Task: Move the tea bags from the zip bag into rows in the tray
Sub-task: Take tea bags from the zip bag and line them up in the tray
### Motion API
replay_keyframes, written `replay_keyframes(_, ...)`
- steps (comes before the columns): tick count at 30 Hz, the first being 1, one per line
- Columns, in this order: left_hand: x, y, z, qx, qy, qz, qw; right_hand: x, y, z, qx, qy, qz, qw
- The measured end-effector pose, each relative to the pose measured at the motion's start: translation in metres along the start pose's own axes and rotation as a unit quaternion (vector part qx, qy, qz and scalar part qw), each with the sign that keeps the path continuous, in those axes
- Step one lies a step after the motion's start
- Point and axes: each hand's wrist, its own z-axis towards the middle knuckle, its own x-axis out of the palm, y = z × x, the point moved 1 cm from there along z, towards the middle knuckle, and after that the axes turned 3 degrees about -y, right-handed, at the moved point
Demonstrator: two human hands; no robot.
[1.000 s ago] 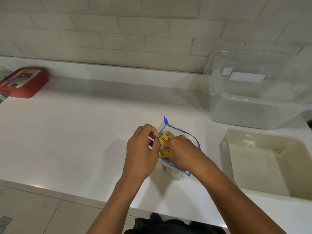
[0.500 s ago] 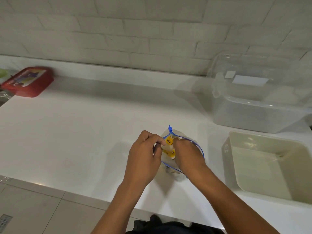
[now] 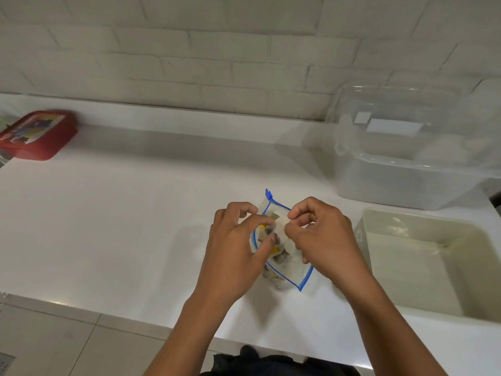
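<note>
A clear zip bag [image 3: 294,275] with a blue zipper edge stands open on the white counter, holding several tea bags with yellow tags. My left hand [image 3: 235,253] pinches the bag's left rim between thumb and fingers. My right hand [image 3: 322,240] is over the bag's mouth and pinches a pale tea bag [image 3: 280,222] at its top. The cream tray [image 3: 423,267] sits to the right of the bag, and I see nothing in it.
A large clear plastic tub [image 3: 412,169] stands behind the tray against the brick wall. A red lidded box [image 3: 38,134] lies at the far left of the counter [image 3: 122,226]. The counter's front edge runs just below my forearms.
My right hand has come up out of the bag with a pale tea bag pinched in its fingers. My left hand still holds the bag's rim.
</note>
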Motion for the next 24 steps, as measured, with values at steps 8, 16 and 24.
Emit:
replay_keyframes(8, 0.001, -0.013, 0.006, 0.048, 0.039, 0.028, 0.998, 0.003, 0.006, -0.004, 0.041, 0.052, 0.093, 0.994)
replay_keyframes(16, 0.004, -0.011, 0.007, 0.042, 0.003, 0.018, 0.999, 0.007, 0.005, -0.003, 0.054, -0.007, 0.116, 0.992)
replay_keyframes(24, 0.009, -0.001, 0.012, 0.052, -0.057, 0.016, 0.997, 0.009, 0.007, -0.001, 0.054, 0.040, 0.173, 0.983)
